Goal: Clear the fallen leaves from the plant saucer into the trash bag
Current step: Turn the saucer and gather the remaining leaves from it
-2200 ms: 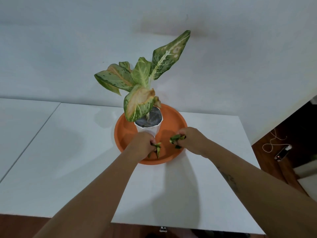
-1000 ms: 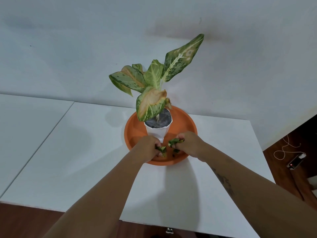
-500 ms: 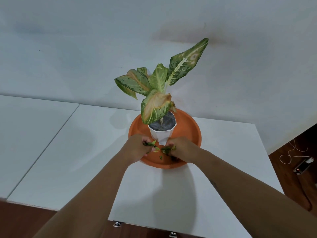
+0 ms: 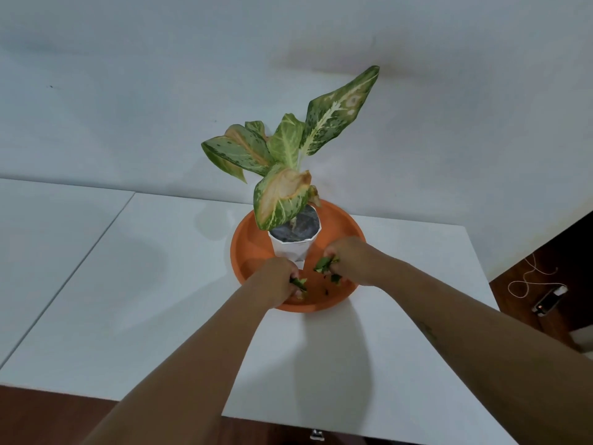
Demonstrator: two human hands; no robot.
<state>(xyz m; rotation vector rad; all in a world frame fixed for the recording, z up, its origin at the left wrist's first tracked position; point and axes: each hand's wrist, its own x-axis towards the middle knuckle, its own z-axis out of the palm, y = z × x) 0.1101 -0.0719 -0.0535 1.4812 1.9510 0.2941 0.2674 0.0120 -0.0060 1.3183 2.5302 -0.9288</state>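
Observation:
An orange plant saucer (image 4: 248,242) sits on the white table (image 4: 160,284) with a white pot (image 4: 293,250) and a speckled green plant (image 4: 288,149) in it. Both hands reach into the saucer's near half. My left hand (image 4: 276,279) is closed on green leaf pieces (image 4: 299,283). My right hand (image 4: 348,260) is closed on another bunch of leaf pieces (image 4: 324,264). A few small scraps (image 4: 327,290) lie on the saucer floor between the hands. No trash bag is in view.
A white wall rises close behind the plant. A second white table (image 4: 48,236) adjoins at the left. At the right, dark wooden floor holds a white cable (image 4: 529,277) and a small device (image 4: 548,301). The table's near edge lies just below my forearms.
The hands met in front of the pot, then drew slightly apart. Both kept leaf pieces in their grip throughout. The view shifted a little.

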